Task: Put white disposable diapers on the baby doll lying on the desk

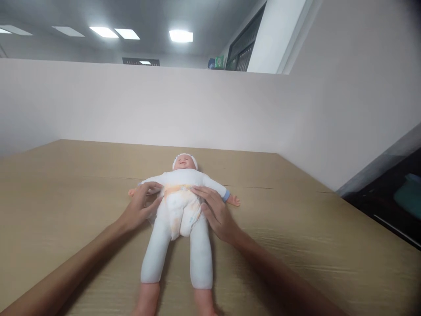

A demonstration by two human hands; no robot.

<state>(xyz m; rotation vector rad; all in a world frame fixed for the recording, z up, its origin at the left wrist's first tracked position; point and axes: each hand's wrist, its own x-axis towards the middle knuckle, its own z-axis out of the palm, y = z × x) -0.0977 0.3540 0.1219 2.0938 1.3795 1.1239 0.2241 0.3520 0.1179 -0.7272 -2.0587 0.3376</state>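
Note:
A baby doll (pixel 184 177) in a white bodysuit and white cap lies on its back, head away from me, arms spread and feet toward me. Around its hips sits a white diaper (pixel 180 213) with an orange waistband and faint printed patterns. My left hand (pixel 141 204) touches the diaper's left side at the waist, thumb and fingers apart. On the other side, my right hand (pixel 217 210) rests with its fingers stretched over the waistband edge and the thumb lower on the diaper. The diaper's side tabs are mostly hidden beneath my fingers.
The doll lies on a wide wooden table (pixel 283 245) with thin seams across it. A pale partition wall (pixel 164 105) rises behind the table's far edge. At the right, beyond the table's edge, a dark surface holds a teal item (pixel 409 195).

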